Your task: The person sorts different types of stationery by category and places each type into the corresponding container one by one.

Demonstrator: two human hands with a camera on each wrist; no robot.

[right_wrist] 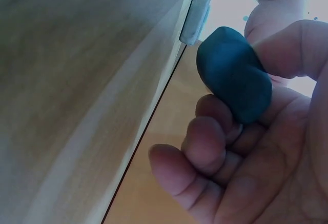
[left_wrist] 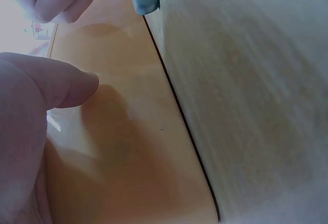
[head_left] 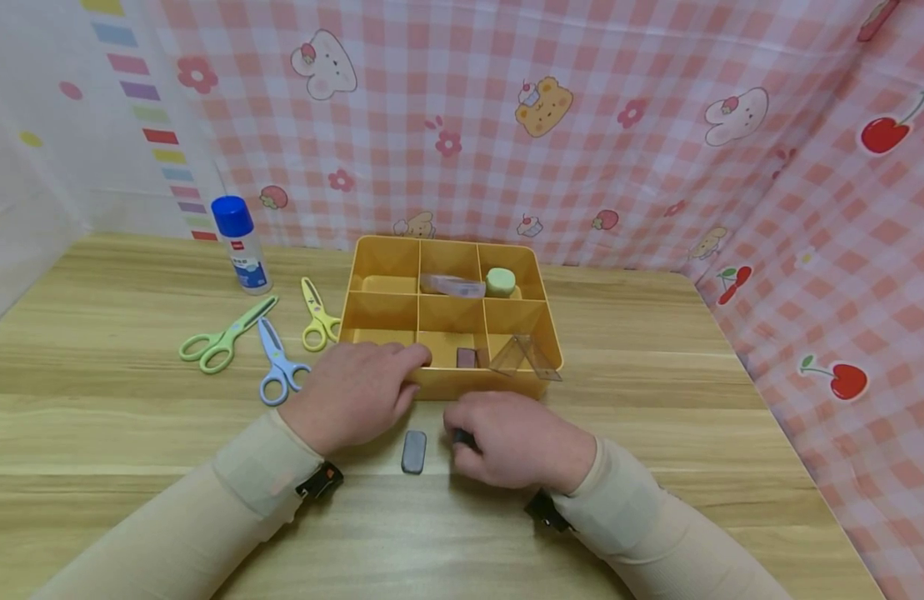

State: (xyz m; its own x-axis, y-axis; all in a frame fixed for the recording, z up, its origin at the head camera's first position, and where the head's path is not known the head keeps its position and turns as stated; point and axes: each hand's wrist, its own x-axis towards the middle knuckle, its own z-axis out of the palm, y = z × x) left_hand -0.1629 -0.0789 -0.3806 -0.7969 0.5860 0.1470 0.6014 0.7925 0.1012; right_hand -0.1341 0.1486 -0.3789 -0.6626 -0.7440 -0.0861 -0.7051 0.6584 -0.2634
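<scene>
A yellow-orange six-compartment organizer box (head_left: 472, 384) stands on the table. My left hand (head_left: 360, 390) grips its front wall, fingers over the rim and thumb (left_wrist: 72, 85) against the outside. In front of the box my right hand (head_left: 517, 437) pinches a smooth, rounded dark teal lump (right_wrist: 233, 75) between thumb and curled fingers; only a dark bit shows in the head view. Between the hands, a small grey-blue block (head_left: 413, 452) lies on the table. Inside the box are a purplish block (head_left: 466, 358), clear triangle rulers (head_left: 532, 358), a clear item (head_left: 452, 286) and a pale green round piece (head_left: 500, 282).
Left of the box lie green scissors (head_left: 220, 340), blue scissors (head_left: 278, 364) and yellow scissors (head_left: 317, 321). A glue bottle (head_left: 244, 250) with a blue cap stands behind them. Pink checked cloth (head_left: 462, 108) hangs behind the table and along its right side.
</scene>
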